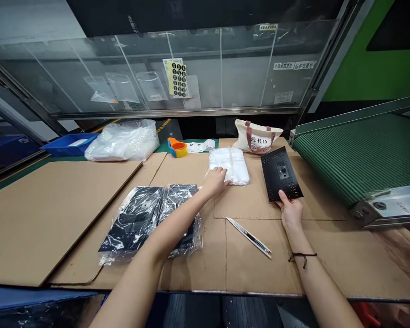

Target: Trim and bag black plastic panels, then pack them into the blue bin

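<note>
My right hand point(290, 210) grips a thin black rectangular plate point(272, 175) by its lower edge, thumb on the front face. The plate is raised and tilted, with small slots and a square centre patch showing. My left hand point(217, 180) rests on the left side of a stack of clear-white plastic bags point(237, 166), with thumb and fingers apart. Under and beside my left forearm lie black plates in clear plastic bags point(136, 216). A slim utility knife point(248, 238) lies on the cardboard between my arms.
Cardboard sheets point(259, 278) cover the table. A green conveyor belt point(358, 150) borders the right side. Along the back are a canvas bag point(258, 136), an orange-yellow tape roll point(178, 149), a bulky plastic bundle point(123, 141) and a blue tray point(68, 145). Clear pockets point(201, 68) stand behind.
</note>
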Demonstrator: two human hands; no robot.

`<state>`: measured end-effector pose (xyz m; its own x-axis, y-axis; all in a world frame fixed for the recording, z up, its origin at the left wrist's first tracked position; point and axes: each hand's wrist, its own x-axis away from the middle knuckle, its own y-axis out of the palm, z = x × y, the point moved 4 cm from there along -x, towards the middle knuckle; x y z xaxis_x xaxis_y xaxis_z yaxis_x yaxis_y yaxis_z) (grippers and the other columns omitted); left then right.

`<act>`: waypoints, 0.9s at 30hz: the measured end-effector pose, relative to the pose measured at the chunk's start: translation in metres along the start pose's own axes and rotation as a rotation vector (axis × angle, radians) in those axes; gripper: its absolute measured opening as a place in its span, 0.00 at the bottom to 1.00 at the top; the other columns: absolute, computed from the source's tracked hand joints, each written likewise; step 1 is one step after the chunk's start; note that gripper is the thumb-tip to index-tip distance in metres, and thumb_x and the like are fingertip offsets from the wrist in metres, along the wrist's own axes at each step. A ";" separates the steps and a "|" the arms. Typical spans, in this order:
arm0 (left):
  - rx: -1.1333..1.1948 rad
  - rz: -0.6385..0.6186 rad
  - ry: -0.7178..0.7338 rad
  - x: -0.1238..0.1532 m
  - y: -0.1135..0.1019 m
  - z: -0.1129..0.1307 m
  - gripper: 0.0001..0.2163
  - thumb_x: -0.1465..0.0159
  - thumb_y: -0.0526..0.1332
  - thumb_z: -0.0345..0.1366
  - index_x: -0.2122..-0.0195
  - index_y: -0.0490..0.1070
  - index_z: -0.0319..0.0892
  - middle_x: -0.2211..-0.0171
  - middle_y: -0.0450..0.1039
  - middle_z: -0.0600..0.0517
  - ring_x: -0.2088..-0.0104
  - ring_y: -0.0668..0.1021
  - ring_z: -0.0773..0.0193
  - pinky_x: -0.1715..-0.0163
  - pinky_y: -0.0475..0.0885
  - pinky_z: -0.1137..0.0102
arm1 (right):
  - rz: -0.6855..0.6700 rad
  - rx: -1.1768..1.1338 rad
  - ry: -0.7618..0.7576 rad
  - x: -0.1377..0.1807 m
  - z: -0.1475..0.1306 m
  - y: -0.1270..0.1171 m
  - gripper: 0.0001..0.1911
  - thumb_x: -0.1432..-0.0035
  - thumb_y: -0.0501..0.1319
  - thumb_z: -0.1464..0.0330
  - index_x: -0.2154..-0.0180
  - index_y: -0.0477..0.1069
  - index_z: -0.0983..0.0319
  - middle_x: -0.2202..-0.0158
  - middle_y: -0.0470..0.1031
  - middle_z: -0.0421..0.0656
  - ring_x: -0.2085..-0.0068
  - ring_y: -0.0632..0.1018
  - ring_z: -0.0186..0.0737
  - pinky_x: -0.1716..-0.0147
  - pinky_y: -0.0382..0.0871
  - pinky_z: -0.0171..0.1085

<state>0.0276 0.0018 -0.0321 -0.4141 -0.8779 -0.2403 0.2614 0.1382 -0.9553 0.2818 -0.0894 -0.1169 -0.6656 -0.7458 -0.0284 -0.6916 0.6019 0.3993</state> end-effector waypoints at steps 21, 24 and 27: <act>-0.104 0.185 0.014 -0.020 0.004 -0.055 0.20 0.38 0.45 0.17 0.50 0.66 0.37 0.40 0.60 0.35 0.53 0.76 0.56 0.67 0.73 0.66 | -0.096 -0.052 0.134 0.011 0.004 0.014 0.27 0.71 0.76 0.56 0.68 0.74 0.63 0.65 0.80 0.44 0.64 0.80 0.42 0.67 0.78 0.42; -0.131 0.162 0.114 -0.017 0.005 -0.059 0.17 0.37 0.44 0.19 0.56 0.68 0.38 0.42 0.63 0.37 0.55 0.75 0.56 0.66 0.72 0.66 | -0.136 -0.002 0.124 0.014 0.004 0.015 0.27 0.68 0.76 0.55 0.67 0.75 0.64 0.65 0.80 0.45 0.65 0.80 0.43 0.67 0.78 0.42; -0.157 0.098 0.245 -0.013 0.004 -0.060 0.14 0.36 0.47 0.21 0.64 0.70 0.40 0.53 0.72 0.42 0.58 0.75 0.58 0.62 0.71 0.66 | -0.185 0.059 0.113 0.018 0.002 0.017 0.27 0.66 0.74 0.53 0.66 0.77 0.64 0.65 0.81 0.46 0.65 0.80 0.45 0.67 0.78 0.43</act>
<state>-0.0181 0.0412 -0.0433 -0.5964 -0.7229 -0.3488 0.1806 0.3026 -0.9359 0.2574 -0.0914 -0.1125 -0.4924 -0.8704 0.0079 -0.8163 0.4649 0.3428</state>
